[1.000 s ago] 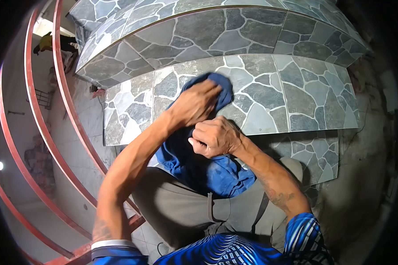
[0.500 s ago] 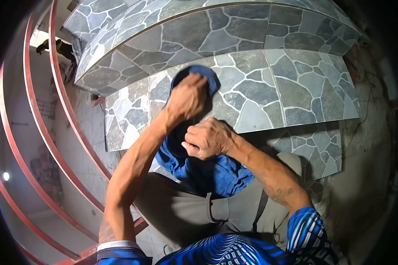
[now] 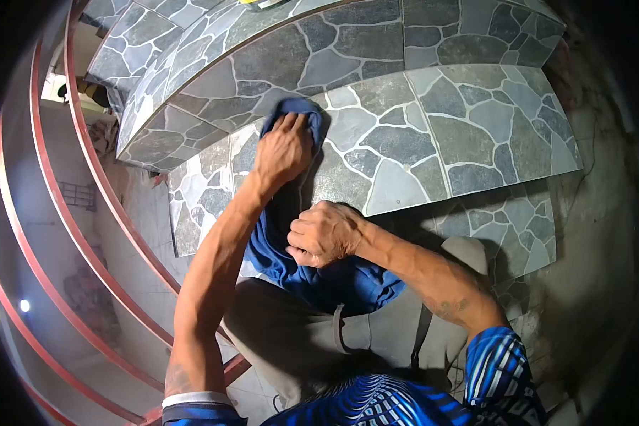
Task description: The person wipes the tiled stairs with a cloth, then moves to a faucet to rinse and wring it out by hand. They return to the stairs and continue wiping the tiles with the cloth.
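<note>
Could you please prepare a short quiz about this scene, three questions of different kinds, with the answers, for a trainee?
1. Fill in: The left hand rests on a blue ____ at the tiled step.
2. True or false: The fingers of the right hand are spread out flat.
3. Choose: What colour is the railing? A) green B) red C) yellow

Key: 1. cloth; 2. false; 3. B

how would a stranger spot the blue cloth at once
Find the stone-patterned steps right of the red railing. The left hand rests on one end of the cloth over a step; the rest bunches by the grey trousers. It is plain blue, unlike the patterned shirt.
</note>
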`<state>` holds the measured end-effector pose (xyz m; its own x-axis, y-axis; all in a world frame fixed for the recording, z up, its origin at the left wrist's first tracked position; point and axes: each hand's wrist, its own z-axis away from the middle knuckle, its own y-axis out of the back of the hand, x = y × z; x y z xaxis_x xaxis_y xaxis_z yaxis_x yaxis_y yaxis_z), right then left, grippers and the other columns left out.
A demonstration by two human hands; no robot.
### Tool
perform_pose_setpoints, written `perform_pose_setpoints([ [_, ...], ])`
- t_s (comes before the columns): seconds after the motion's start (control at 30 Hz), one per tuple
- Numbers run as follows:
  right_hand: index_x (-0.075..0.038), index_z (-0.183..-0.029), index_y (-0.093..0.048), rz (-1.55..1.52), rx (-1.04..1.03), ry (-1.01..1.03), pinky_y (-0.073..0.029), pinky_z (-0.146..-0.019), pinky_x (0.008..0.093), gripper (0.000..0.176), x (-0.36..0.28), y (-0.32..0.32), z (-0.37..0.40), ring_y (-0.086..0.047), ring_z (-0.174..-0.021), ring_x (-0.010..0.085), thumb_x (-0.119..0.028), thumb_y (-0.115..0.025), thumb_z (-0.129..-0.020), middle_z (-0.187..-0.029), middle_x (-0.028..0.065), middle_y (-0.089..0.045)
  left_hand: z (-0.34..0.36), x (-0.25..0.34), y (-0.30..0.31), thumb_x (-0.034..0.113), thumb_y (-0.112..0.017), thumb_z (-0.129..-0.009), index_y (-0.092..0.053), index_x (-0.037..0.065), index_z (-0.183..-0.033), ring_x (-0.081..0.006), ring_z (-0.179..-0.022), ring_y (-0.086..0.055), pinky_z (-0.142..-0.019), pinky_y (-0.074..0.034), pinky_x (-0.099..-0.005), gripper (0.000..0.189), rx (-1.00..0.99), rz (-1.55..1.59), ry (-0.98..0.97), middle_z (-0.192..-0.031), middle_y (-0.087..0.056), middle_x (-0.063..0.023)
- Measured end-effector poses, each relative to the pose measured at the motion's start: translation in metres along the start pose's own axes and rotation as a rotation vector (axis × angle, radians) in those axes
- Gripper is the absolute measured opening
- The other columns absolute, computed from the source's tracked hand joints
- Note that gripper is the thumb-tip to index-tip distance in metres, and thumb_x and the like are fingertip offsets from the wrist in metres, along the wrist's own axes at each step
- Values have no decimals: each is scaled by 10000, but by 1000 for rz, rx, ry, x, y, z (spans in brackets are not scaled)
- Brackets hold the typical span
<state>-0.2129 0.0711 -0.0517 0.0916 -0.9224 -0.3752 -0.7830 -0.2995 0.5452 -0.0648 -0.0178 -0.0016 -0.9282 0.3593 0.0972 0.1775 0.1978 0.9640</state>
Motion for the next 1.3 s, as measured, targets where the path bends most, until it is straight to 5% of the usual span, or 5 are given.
perform_pose_setpoints([
  [0.23, -130, -600, -545, -29, 19, 36, -466, -496, 361, 282, 0, -2, 6, -568, -536, 219, -264, -715, -781, -596, 46, -525, 50, 25, 23, 137, -604, -888, -596, -31, -1273, -407, -1198, -602, -1009, -489, -468, 420, -231, 48, -60, -1378, -569, -246],
  [0.37, -134, -614, -552, -22, 29, 30, -465, -499, 366, 274, 3, -3, 5, -566, -530, 224, -269, -705, -796, -595, 38, -532, 4, -11, 0, 120, -565, -833, -610, -44, -996, -386, -972, -555, -897, -452, -504, 236, -109, -234, -254, -1017, -602, -203],
  [0.73, -106, -639, -601, -37, -51, 31, -516, -519, 381, 302, 5, -2, 6, -626, -568, 248, -320, -650, -846, -631, 74, -593, 14, 3, 13, 140, -586, -835, -610, -25, -1166, -399, -1151, -576, -993, -481, -460, 370, -219, -172, -471, -1248, -603, -209],
  [0.93, -119, -612, -554, -78, 32, 6, -484, -490, 361, 297, 3, -3, 4, -585, -539, 226, -282, -686, -821, -611, 45, -532, 13, 10, 20, 89, -587, -834, -661, -49, -1128, -423, -1238, -550, -1025, -454, -506, 333, -168, -107, 155, -1336, -599, -218],
  [1.3, -111, -595, -604, -24, -38, 29, -506, -485, 398, 273, 6, 1, 4, -634, -521, 266, -302, -675, -776, -587, 76, -599, 27, 30, 8, 102, -599, -812, -613, -60, -1213, -473, -1179, -564, -1051, -456, -490, 433, -115, 48, -258, -1274, -602, -243],
])
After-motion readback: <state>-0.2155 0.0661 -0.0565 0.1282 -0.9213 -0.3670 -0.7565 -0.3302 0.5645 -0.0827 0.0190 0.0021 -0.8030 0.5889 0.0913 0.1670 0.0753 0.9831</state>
